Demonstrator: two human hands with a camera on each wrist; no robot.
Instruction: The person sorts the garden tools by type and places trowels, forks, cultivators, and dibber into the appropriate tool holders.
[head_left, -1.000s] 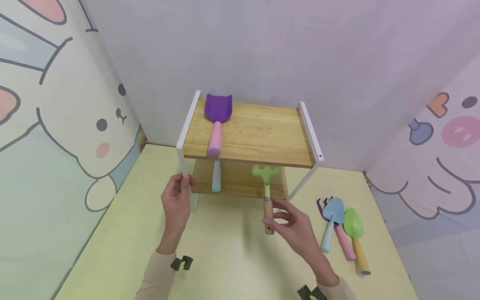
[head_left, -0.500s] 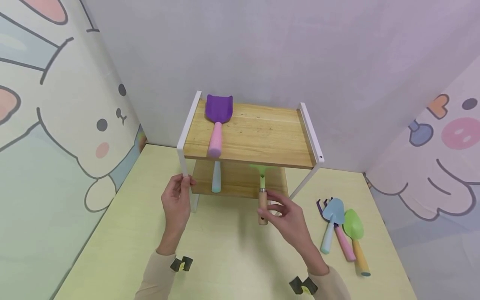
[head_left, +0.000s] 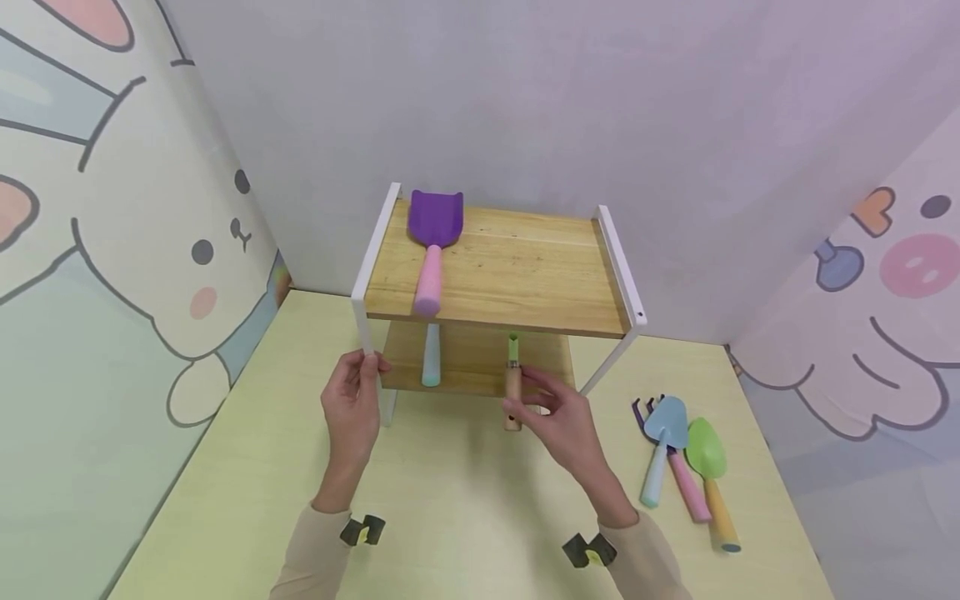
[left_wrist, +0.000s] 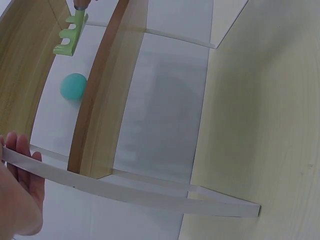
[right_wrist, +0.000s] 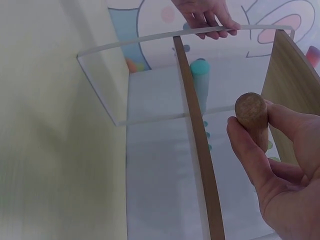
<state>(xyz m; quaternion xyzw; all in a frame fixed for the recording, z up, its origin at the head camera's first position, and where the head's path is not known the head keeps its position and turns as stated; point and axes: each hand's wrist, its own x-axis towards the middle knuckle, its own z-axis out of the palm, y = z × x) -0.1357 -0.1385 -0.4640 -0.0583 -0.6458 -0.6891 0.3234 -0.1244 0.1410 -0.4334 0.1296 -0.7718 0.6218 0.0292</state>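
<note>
Our right hand [head_left: 555,417] grips a wooden-handled green rake [head_left: 513,383], our left [head_left: 352,404] a white frame [head_left: 377,242]: two pastel-handled tools [head_left: 430,279] shelved, three [head_left: 688,485] pending.

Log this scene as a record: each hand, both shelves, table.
Left hand: holds the white rack post on its side
Right hand: pinches a tool's wooden handle; its green head is between the shelves
Upper shelf: pink-handled purple scoop
Lower shelf: light-blue handle, end facing front
Table: blue trowel lapping over pink-handled purple fork; orange-handled green trowel beside them
</note>
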